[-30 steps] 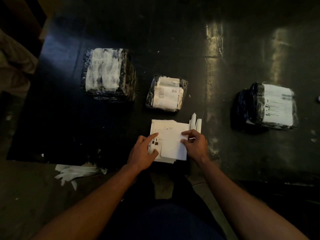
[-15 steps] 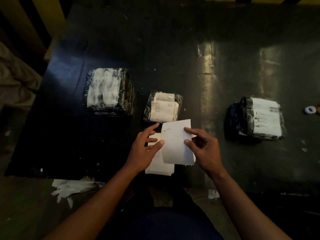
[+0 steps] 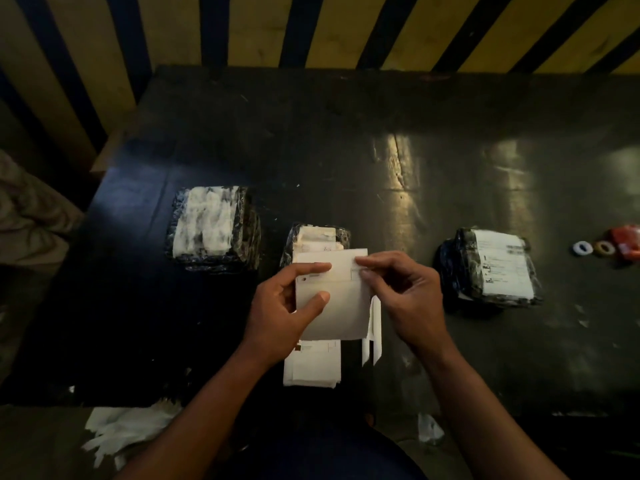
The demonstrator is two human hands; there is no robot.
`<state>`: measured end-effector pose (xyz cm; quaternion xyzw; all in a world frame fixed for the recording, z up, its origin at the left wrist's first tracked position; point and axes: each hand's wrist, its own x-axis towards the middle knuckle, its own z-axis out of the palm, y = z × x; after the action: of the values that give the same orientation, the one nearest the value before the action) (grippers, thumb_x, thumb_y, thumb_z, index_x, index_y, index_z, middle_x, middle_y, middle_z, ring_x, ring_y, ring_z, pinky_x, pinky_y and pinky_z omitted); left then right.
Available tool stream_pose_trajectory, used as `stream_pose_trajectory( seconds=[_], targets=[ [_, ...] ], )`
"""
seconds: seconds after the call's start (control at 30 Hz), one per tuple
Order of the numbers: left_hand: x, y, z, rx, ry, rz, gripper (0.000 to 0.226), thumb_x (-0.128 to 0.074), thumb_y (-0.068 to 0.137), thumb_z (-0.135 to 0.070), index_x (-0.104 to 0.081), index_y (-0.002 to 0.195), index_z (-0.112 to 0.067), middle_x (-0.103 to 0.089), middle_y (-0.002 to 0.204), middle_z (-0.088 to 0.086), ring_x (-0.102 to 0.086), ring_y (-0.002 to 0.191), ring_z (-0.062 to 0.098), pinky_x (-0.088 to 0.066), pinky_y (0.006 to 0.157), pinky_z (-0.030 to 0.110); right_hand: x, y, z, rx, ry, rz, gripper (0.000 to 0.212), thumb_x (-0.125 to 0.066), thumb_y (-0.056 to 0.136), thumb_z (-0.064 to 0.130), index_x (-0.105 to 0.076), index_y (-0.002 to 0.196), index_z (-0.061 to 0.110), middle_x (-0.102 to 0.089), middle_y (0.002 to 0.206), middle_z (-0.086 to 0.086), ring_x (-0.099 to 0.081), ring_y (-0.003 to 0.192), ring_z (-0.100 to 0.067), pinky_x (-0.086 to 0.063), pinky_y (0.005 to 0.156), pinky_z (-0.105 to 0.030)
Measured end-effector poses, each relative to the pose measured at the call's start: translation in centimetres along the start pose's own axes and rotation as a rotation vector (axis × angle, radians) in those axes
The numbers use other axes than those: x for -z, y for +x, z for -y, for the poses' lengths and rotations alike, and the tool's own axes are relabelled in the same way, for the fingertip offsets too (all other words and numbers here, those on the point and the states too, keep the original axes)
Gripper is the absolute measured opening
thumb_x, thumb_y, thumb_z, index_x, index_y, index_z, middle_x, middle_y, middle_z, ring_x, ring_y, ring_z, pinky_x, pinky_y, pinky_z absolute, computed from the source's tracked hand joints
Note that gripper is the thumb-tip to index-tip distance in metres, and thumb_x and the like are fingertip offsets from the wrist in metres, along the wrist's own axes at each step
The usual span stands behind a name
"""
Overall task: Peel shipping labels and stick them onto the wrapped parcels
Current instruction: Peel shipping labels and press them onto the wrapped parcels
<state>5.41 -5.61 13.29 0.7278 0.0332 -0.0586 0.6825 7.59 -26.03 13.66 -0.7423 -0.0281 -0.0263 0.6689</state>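
I hold one white shipping label sheet (image 3: 341,306) up above the table. My left hand (image 3: 287,306) grips its left edge between thumb and fingers. At the sheet's top right edge, the fingertips of my right hand (image 3: 401,292) pinch it. Under the sheet, a stack of labels (image 3: 311,365) lies on the black table (image 3: 398,140). Three parcels in black wrap sit beyond: a left parcel (image 3: 213,228) with a smeared white top, a small middle parcel (image 3: 318,237) partly hidden by the sheet, and a right parcel (image 3: 491,268) bearing a printed label.
Peeled white strips (image 3: 375,327) lie right of the stack. Torn backing paper (image 3: 121,431) litters the floor at the table's near left corner. Two small tape rolls (image 3: 594,248) and a red item (image 3: 627,240) sit at the far right. A yellow-and-black striped wall (image 3: 346,29) stands behind.
I have lifted the sheet off the stack and raised it toward the middle parcel. My right hand shifted from the sheet's right edge to its top right edge. The camera tilted up.
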Motion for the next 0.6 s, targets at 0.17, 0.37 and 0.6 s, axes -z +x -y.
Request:
stream_pose_trajectory(
  seconds=[0.17, 0.37, 0.6],
  targets=[
    [-0.1, 0.5, -2.1, -0.093, 0.03, -0.043, 0.034, -0.076, 0.09, -0.009, -0.074, 0.121, -0.022, -0.068, 0.127, -0.002, -0.067, 0.117, 0.02, -0.062, 0.087, 0.039, 0.1, 0.1, 1.5, 0.092, 0.016, 0.033, 0.019, -0.072, 0.089, -0.003, -0.076, 0.105, 0.008, -0.073, 0.108, -0.003, -0.071, 0.103, -0.023, -0.061, 0.086, -0.034],
    [0.1, 0.6, -4.1, -0.17, 0.082, -0.012, 0.034, -0.075, 0.09, -0.006, -0.074, 0.119, -0.023, -0.066, 0.125, -0.003, -0.066, 0.114, 0.015, -0.062, 0.083, 0.028, 1.0, 1.1, 3.6, 0.142, 0.048, -0.001, 0.022, -0.067, 0.092, 0.0, -0.072, 0.109, 0.012, -0.076, 0.105, -0.002, -0.073, 0.1, -0.024, -0.061, 0.087, -0.036],
    [-0.1, 0.9, -4.3, -0.16, 0.088, -0.004, 0.035, -0.074, 0.09, -0.006, -0.074, 0.118, -0.027, -0.066, 0.125, -0.006, -0.066, 0.115, 0.017, -0.062, 0.082, 0.032, 1.5, 1.8, 3.8, 0.166, -0.027, 0.015, 0.022, -0.067, 0.093, 0.003, -0.071, 0.113, 0.01, -0.074, 0.099, 0.0, -0.073, 0.094, -0.025, -0.063, 0.083, -0.043]
  ],
)
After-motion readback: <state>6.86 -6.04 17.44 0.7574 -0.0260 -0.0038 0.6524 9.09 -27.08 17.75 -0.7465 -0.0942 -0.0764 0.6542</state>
